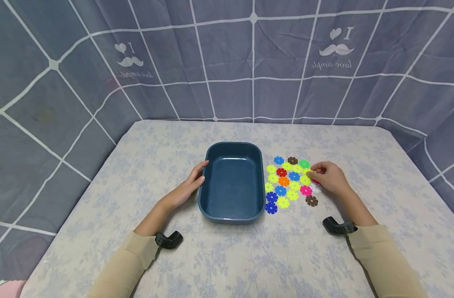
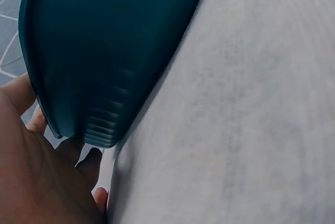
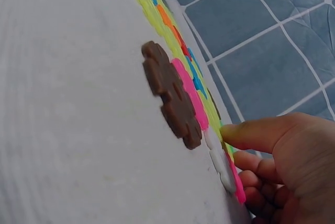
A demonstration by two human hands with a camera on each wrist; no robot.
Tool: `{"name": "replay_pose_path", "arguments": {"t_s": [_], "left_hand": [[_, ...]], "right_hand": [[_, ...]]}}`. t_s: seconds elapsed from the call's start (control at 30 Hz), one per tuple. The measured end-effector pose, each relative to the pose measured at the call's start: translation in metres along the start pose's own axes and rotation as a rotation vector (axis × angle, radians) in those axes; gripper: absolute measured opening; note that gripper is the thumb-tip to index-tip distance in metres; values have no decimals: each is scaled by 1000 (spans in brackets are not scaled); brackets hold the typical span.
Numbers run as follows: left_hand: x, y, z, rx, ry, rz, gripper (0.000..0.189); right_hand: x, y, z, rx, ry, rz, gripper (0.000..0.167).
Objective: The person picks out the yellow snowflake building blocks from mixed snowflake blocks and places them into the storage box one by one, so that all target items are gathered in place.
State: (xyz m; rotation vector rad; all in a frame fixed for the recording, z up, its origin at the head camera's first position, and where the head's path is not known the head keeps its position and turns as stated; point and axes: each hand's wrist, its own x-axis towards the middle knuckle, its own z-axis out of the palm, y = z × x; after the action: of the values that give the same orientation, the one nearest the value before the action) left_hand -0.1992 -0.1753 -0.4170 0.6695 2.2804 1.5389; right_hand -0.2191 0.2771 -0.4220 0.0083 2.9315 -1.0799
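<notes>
A dark teal rectangular bin stands on the table. My left hand rests against its left side, with fingertips at the rim; in the left wrist view, the fingers lie along the outer wall. Right of the bin lies a flat cluster of notched plastic snowflake discs in yellow, blue, red, orange, pink, green, brown and white. At the cluster's right edge my right hand pinches a yellow disc between thumb and curled finger. A pink-red disc and a white disc lie beside its fingers.
A brown disc lies at the near right corner of the cluster. The table is covered by a pale floral cloth. Behind it hangs a grey-blue curtain with white lines.
</notes>
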Motion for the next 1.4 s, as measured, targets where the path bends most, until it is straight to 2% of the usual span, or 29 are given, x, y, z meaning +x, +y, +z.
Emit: {"name": "replay_pose_path", "arguments": {"t_s": [0.37,0.7,0.97,1.4], "left_hand": [[1,1,0,5,4,-2,53],[-1,1,1,-5,2,-2,54],[0,1,1,-1,7,-7,53],[0,-1,3,-21,-1,-2,54]], "right_hand": [[0,-4,3,15,11,38,40],[-2,1,6,38,126,-24,30],[-1,0,5,89,114,-28,26],[-4,-7,-3,192,79,-17,39]]}}
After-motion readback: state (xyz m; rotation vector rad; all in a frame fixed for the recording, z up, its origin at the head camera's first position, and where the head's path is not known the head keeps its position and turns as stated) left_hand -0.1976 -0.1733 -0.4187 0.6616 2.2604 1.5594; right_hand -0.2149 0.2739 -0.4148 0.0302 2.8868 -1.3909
